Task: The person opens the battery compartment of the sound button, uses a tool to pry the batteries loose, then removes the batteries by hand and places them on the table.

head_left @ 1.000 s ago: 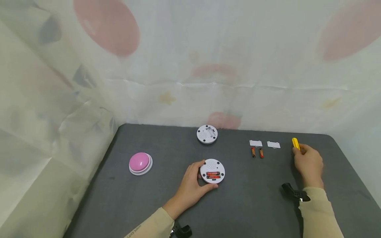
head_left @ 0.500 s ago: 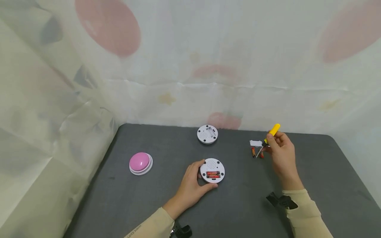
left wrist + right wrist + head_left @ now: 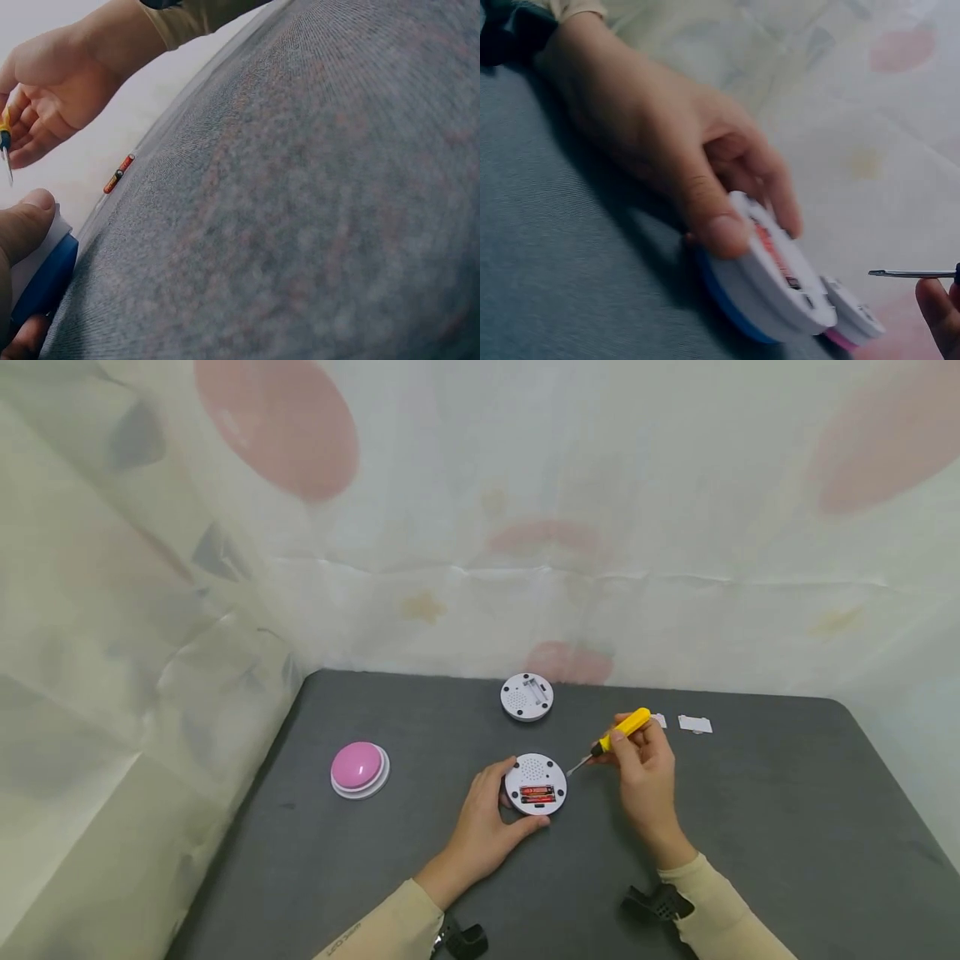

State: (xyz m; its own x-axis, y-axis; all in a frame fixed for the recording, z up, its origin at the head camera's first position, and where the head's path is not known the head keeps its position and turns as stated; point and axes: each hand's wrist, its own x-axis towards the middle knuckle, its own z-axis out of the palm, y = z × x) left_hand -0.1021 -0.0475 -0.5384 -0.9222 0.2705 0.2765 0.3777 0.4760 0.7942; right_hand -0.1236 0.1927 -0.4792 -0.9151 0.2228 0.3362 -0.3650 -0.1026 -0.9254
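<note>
My left hand [image 3: 480, 831] grips a round white push-button light [image 3: 536, 783] turned underside up, fingers and thumb around its rim. Two red batteries [image 3: 537, 794] lie in its uncovered compartment. A blue dome [image 3: 49, 281] shows beneath it in the left wrist view. My right hand [image 3: 645, 781] holds a screwdriver [image 3: 625, 732] by its yellow handle. Its metal shaft [image 3: 911, 274] points down and left, the tip close by the light's right rim in the head view.
A second upturned light [image 3: 527, 697] with a battery slot without batteries sits behind. At left stands a pink-domed light [image 3: 358, 768]. A white cover [image 3: 695, 724] lies at back right, another partly behind the right hand. Loose batteries [image 3: 118, 174] show in the left wrist view.
My right hand has lifted the screwdriver from the table's right side and carried it left, over the loose batteries, to the light. The left hand keeps its hold on the light.
</note>
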